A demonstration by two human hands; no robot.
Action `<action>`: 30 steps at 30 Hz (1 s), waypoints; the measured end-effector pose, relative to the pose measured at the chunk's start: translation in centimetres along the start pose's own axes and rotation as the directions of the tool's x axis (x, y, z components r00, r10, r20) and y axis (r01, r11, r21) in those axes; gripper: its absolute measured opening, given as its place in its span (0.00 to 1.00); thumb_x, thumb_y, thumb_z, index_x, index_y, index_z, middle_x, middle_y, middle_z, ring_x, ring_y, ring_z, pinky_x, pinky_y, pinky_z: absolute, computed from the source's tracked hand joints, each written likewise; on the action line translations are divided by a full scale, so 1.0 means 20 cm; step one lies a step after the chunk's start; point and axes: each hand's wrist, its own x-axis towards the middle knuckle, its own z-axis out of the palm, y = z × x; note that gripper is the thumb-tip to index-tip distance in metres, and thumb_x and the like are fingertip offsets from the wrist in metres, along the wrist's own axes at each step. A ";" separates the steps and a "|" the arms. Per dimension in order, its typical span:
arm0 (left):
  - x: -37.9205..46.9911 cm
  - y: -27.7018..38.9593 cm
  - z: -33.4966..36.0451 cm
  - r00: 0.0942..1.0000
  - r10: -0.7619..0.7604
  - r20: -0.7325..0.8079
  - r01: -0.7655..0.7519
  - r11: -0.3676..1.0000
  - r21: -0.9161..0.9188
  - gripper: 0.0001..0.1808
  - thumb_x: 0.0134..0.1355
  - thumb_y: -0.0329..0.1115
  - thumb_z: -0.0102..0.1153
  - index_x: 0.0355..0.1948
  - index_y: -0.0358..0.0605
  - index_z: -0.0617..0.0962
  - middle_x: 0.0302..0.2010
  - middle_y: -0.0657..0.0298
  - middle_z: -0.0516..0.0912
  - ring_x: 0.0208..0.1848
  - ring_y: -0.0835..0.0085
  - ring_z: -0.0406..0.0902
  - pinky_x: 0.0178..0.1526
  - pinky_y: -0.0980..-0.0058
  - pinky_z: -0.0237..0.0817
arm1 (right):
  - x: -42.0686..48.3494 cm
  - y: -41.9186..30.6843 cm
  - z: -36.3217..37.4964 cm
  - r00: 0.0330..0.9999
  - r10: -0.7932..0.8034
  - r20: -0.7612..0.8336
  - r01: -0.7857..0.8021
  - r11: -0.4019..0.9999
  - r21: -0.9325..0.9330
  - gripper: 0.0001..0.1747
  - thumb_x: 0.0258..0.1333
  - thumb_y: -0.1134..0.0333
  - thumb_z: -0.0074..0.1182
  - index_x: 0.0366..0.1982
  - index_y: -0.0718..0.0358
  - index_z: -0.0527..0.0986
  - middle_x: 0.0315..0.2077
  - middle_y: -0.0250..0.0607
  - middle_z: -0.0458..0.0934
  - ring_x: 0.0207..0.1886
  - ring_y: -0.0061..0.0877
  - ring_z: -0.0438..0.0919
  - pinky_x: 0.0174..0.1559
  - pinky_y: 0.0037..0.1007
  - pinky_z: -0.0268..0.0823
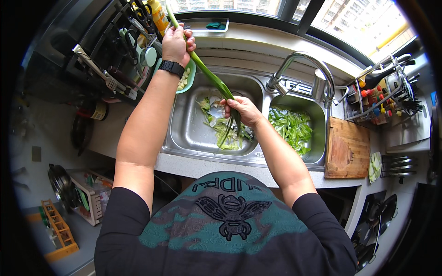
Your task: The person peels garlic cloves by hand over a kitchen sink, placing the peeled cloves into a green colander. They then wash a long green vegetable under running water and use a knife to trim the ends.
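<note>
A long green onion [210, 76] stretches diagonally over the larger sink basin [186, 127]. Its pale stem end points up past my left hand [177, 45], which grips the stalk and wears a black watch on the wrist. Lower down, my right hand [243, 111] is closed around the dark leafy end, whose tips hang over the basin. Beneath them lie vegetable trimmings [226, 136] on the basin floor. Under my left wrist, a mint-green container [190, 77] holds peeled garlic cloves [184, 78], partly hidden by my forearm.
Green leaves [291, 129] fill the smaller basin, with the chrome faucet [298, 57] arching above. To its right are a wooden cutting board [347, 148], a plate of sliced vegetable [375, 167] and a seasoning rack [376, 93]. Scissors [131, 43] and utensils hang at the left.
</note>
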 end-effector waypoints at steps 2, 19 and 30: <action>0.00 0.01 -0.03 0.999 0.024 -0.031 -0.024 0.999 0.026 0.06 0.69 0.32 0.37 0.44 0.48 0.65 0.25 0.65 0.68 0.19 0.78 0.61 0.20 0.79 0.52 | -0.03 0.00 0.00 0.997 0.073 0.012 -0.074 0.985 0.158 0.18 0.61 0.59 0.49 0.40 0.68 0.74 0.23 0.32 0.72 0.25 0.20 0.71 0.32 0.23 0.66; -0.21 0.01 0.12 0.926 0.362 -0.106 -0.338 0.921 0.194 0.08 0.69 0.33 0.36 0.46 0.45 0.66 0.21 0.68 0.65 0.14 0.83 0.55 0.14 0.82 0.50 | 0.04 0.08 -0.09 0.867 0.049 -0.497 0.185 0.893 0.411 0.20 0.62 0.54 0.46 0.19 0.56 0.63 0.10 0.24 0.54 0.11 0.16 0.51 0.16 0.23 0.44; -0.20 0.35 0.26 0.848 0.524 0.078 -0.529 0.829 0.182 0.09 0.69 0.32 0.37 0.46 0.43 0.67 0.21 0.69 0.64 0.17 0.83 0.55 0.18 0.82 0.50 | 0.01 0.41 -0.54 0.700 -0.090 -0.708 -0.171 0.942 -0.288 0.27 0.65 0.48 0.32 0.38 0.67 0.69 0.25 0.46 0.72 0.29 0.32 0.71 0.32 0.32 0.63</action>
